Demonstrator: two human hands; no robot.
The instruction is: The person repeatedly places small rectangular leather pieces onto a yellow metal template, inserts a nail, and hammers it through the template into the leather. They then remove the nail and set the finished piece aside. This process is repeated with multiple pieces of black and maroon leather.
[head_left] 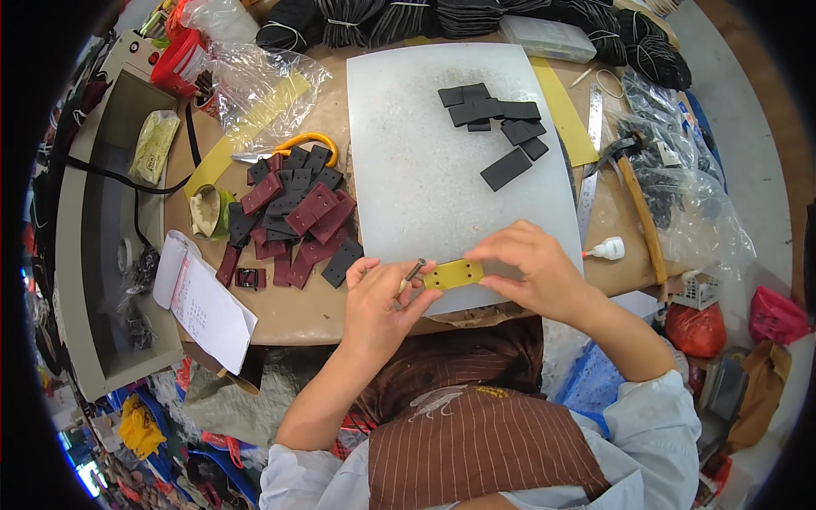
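Observation:
A small yellow rectangular piece with holes lies at the near edge of a white cutting board. My right hand pinches its right end. My left hand holds a thin dark metal punch with its tip against the piece's left end. Several black rectangular pieces lie scattered at the board's far right. Left of the board sits a heap of dark red and black pieces.
A hammer, a steel ruler and a small white glue bottle lie right of the board. A tape roll, yellow-handled scissors, plastic bags and a paper pad are at the left.

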